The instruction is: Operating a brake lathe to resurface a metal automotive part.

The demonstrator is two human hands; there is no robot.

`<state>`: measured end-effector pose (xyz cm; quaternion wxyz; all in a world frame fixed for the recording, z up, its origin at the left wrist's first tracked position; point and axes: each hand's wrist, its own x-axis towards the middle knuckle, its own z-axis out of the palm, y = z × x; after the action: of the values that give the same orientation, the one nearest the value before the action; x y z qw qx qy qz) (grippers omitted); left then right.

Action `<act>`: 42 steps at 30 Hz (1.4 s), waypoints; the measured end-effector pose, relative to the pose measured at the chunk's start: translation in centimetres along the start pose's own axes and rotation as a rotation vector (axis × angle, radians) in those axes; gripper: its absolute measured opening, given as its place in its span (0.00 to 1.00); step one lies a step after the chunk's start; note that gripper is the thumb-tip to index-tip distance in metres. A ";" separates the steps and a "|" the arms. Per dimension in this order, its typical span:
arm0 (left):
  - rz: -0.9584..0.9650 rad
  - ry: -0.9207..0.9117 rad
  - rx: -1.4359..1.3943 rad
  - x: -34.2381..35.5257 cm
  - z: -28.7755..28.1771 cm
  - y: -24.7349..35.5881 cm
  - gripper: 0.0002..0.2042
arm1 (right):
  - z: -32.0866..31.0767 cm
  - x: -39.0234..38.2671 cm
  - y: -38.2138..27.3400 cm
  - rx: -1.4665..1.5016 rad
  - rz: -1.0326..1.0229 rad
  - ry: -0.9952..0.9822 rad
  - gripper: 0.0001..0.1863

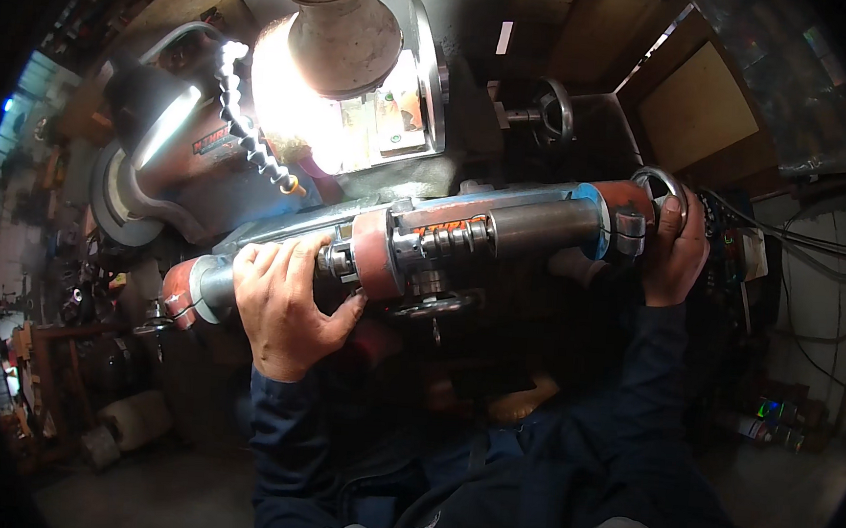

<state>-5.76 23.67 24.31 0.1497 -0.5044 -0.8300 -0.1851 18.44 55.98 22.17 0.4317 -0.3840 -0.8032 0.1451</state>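
A long machine fixture with grey metal bars and red collars crosses in front of me. My left hand (288, 304) is closed over the left part of its grey metal bar (216, 284), fingers on top and thumb on the near side. Just right of it stands a red collar (375, 253). A shiny stepped steel shaft (459, 239) shows between that collar and a thick grey cylinder (543, 225). At the right end, my right hand (677, 247) has its fingers around the rim of a small metal handwheel (659, 182). Part of its grip is hidden.
Beyond the fixture, a bright lamp glow falls by a machine head with a round wheel guard (426, 78). A segmented coolant hose (242, 119) and a lit work lamp (168, 124) stand left. Another handwheel (554, 113) is at the back. A lower handwheel (435, 306) hangs beneath the fixture.
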 end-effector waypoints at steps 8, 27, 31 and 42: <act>0.026 0.025 0.045 -0.2 0.3 -0.3 0.30 | -0.9 1.8 -0.9 -0.144 -0.029 -0.135 0.19; 0.022 0.024 0.011 0.1 0.3 -0.3 0.30 | 0.0 0.4 -0.3 0.036 -0.045 -0.011 0.22; -0.005 0.004 -0.014 0.0 0.5 -0.4 0.31 | 0.4 -0.4 0.0 0.090 0.023 0.057 0.22; 0.034 -0.065 -0.013 0.2 -0.5 -0.1 0.27 | -0.3 0.5 -0.2 -0.001 -0.028 -0.041 0.22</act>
<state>-5.92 23.54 24.85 0.1225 -0.5250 -0.8246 -0.1716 18.43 56.19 22.80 0.4170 -0.3698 -0.8173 0.1462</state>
